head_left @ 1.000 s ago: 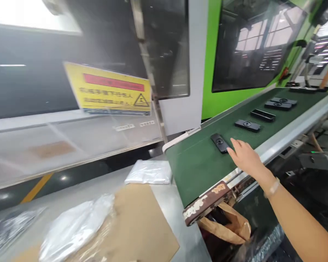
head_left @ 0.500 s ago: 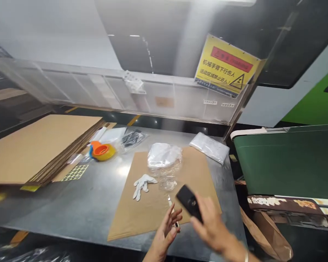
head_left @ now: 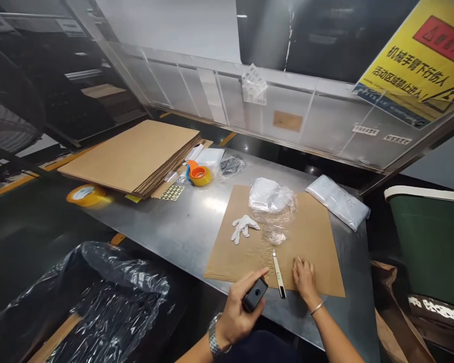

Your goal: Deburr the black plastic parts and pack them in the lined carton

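Note:
My left hand (head_left: 239,307) is closed around a small black plastic part (head_left: 254,295) at the near edge of the metal table (head_left: 174,227). Just to the right, my right hand (head_left: 304,277) rests with fingers down on a brown cardboard sheet (head_left: 314,237), holding nothing. A slim white knife (head_left: 278,275) lies on the sheet between the two hands. A white glove (head_left: 243,227) and clear plastic bags (head_left: 270,199) lie farther back on the same sheet.
A stack of cardboard sheets (head_left: 136,154) fills the table's far left, with an orange tape dispenser (head_left: 199,174) and a sticker sheet (head_left: 173,192) beside it. A green conveyor (head_left: 433,237) stands at the right. A bin lined with black plastic (head_left: 98,297) is at the lower left.
The view swung from the conveyor to the table. The black part went from my right hand into my left hand, and my right hand came down onto the cardboard.

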`<move>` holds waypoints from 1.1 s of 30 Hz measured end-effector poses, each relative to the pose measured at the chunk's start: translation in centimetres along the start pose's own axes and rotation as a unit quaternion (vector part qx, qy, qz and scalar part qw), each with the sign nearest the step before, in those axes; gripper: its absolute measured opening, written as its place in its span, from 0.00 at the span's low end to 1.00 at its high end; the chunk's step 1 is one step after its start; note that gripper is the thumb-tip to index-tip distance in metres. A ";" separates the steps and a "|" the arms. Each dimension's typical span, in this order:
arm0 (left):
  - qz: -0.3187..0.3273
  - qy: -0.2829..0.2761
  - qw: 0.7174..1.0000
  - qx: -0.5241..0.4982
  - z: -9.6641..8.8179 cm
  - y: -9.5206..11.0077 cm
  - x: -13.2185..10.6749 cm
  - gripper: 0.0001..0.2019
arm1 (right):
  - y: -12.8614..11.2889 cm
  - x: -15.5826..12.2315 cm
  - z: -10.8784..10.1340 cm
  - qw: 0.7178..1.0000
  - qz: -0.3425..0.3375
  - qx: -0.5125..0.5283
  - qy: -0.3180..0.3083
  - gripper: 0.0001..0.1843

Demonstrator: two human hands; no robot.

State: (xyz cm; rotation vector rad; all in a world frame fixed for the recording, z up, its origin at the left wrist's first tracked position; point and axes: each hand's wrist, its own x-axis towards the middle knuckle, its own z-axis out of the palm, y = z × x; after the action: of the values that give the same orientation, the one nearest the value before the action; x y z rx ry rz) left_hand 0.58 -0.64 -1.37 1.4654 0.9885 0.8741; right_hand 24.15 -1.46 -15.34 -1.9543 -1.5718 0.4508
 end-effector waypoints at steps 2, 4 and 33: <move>0.023 -0.029 0.999 0.037 -0.6 0.3 0.3 0.20 | -2.3 -0.2 -1.5 1.000 -0.001 0.016 0.004 0.20; 0.029 -0.055 0.996 0.063 -1.1 0.4 0.8 0.21 | -6.4 -0.5 -4.2 0.998 -0.033 0.047 -0.012 0.22; -0.340 -0.136 0.713 -0.598 -4.0 0.7 4.2 0.29 | -18.6 -5.5 -4.7 0.935 -0.279 0.218 -0.034 0.25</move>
State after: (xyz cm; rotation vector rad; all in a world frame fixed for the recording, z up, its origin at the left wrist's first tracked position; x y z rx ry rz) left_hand -1.42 4.68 -0.23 0.0413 0.4330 0.4927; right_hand 11.34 -5.34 -0.60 -1.1119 -1.7947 0.5662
